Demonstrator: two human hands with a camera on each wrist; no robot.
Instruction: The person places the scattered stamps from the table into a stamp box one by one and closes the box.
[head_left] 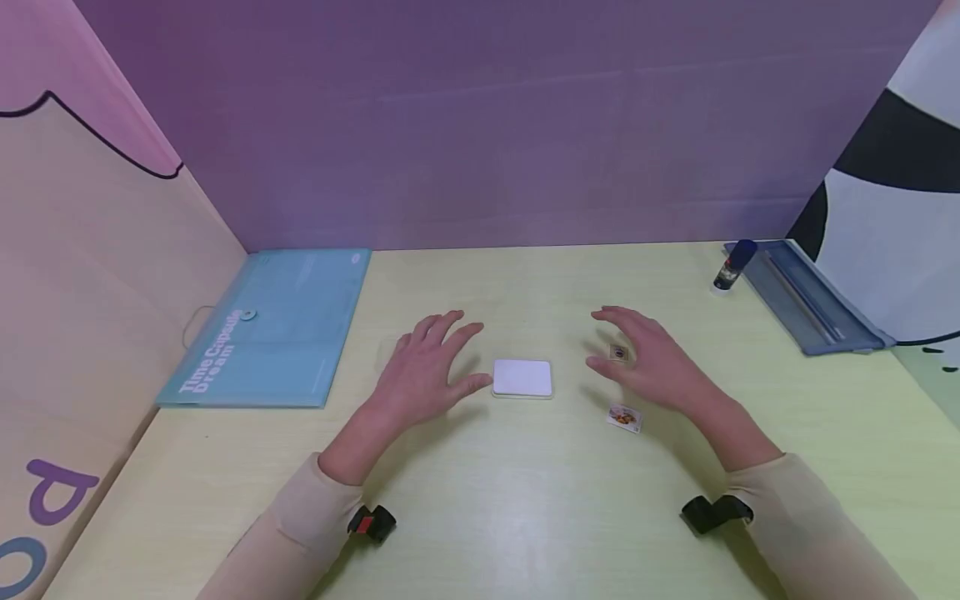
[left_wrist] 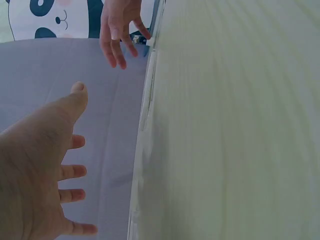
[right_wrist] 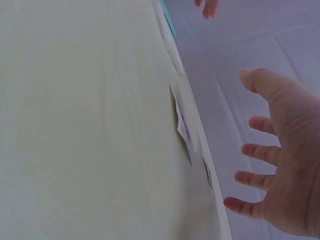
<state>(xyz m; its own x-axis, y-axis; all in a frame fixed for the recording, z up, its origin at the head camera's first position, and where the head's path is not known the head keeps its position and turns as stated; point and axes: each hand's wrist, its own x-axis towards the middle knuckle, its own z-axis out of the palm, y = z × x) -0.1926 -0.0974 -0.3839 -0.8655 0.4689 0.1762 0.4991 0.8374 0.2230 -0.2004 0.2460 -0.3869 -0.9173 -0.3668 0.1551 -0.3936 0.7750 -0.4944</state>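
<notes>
My left hand [head_left: 423, 371] hovers above the table with its fingers spread, holding nothing. Its thumb tip lies close to the left edge of a small white rounded rectangle [head_left: 522, 378]; whether they touch I cannot tell. On the right, my right hand [head_left: 660, 358] is also raised, thumb and fingers apart and nothing between them. Below its gap lies a tiny brownish picture piece [head_left: 618, 352]. Nearer to me is a small white piece with a food picture [head_left: 624, 418], its edge curled up from the table [right_wrist: 182, 127] in the right wrist view.
A blue folder [head_left: 270, 333] with white lettering lies at the left. At the back right, a glue stick [head_left: 733, 267] with a dark blue cap stands beside a translucent blue-grey pouch [head_left: 810, 300]. A purple backdrop [head_left: 480, 125] closes off the table's far edge.
</notes>
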